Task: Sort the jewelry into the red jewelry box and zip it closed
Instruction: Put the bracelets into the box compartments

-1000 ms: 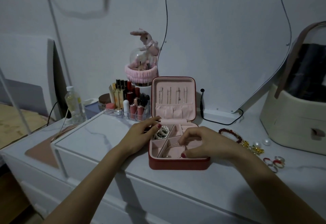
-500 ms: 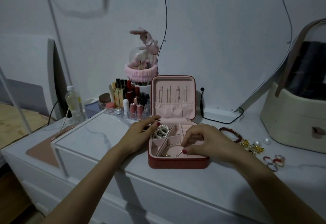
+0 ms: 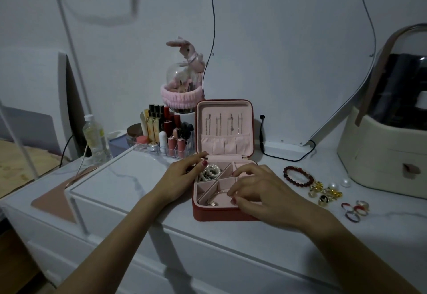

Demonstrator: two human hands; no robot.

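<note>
Single head view, looking forward-down, close over dresser top [image 3: 231,242].

Both hands, left [image 3: 182,174] and right [image 3: 261,192], rest at the open red jewelry box [image 3: 221,212].

The red jewelry box [image 3: 217,215] is stood open just beneath the right hand [image 3: 261,192], its pink-lined lid upright with chains hung inside. A pearl bracelet [image 3: 209,172] is coiled beside the left hand [image 3: 182,178]. A thin bangle [image 3: 218,197] is pinched at the right fingertips. A red bead bracelet [image 3: 298,175], gold earrings [image 3: 323,193] and rings [image 3: 354,210] are scattered right of that hand.
</note>
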